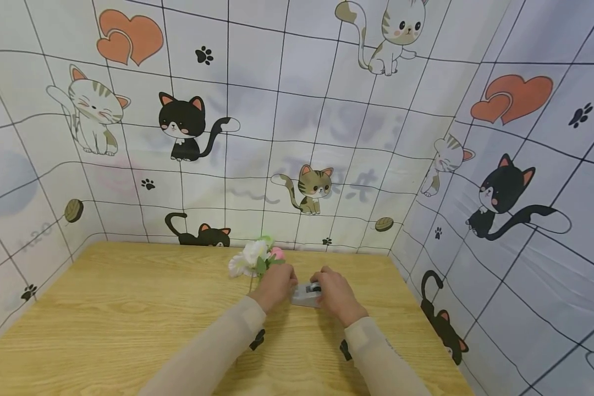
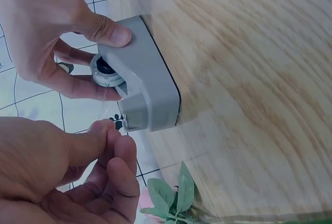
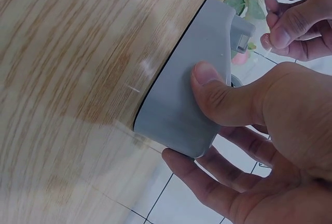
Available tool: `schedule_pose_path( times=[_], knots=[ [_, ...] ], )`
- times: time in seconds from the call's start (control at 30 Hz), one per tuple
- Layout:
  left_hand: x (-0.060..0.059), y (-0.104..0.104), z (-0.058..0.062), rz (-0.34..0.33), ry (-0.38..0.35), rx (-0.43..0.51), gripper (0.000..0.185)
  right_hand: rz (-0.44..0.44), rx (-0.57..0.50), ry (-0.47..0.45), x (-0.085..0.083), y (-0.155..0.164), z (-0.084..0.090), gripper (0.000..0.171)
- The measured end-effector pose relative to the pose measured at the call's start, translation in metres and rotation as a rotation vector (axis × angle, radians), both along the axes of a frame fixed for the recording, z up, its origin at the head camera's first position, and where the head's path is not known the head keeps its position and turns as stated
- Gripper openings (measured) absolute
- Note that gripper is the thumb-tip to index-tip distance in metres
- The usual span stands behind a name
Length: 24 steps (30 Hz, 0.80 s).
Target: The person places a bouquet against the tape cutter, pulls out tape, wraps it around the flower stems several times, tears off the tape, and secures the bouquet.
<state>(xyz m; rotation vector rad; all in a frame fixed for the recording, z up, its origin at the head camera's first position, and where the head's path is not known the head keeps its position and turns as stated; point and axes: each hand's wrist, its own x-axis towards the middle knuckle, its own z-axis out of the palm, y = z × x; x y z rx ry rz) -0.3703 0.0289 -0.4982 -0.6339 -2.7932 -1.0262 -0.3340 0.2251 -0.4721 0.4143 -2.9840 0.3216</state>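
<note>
The wooden counter (image 1: 128, 319) carries everything, boxed in by cat-print walls. Near its far middle sits my grey tape dispenser (image 1: 307, 295), long axis running left to right between my two hands, its cutter end toward my left. My right hand (image 1: 337, 297) grips the dispenser body: the thumb presses its flat side and the other fingers (image 3: 207, 175) curl round the opposite face, beside the roll. My left hand (image 1: 276, 286) is just beside the cutter end, thumb and forefinger (image 2: 106, 136) pinched together at the blade; whether a clear tape end lies between them I cannot tell. A small artificial flower sprig (image 1: 254, 258) lies just beyond my left hand, stem toward me.
</note>
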Motion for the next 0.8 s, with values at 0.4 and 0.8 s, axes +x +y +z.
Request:
schedule_pose_path(
  times=[0.4, 0.8],
  knots=[
    [-0.040, -0.030, -0.039, 0.027, 0.044, -0.005, 0.010, 0.022, -0.006, 0.035, 0.000, -0.001, -0.002, 0.051],
    [0.003, -0.078, 0.013, 0.097, -0.053, 0.054, 0.047, 0.023, 0.017, 0.059, 0.001, 0.000, -0.003, 0.049]
  ],
)
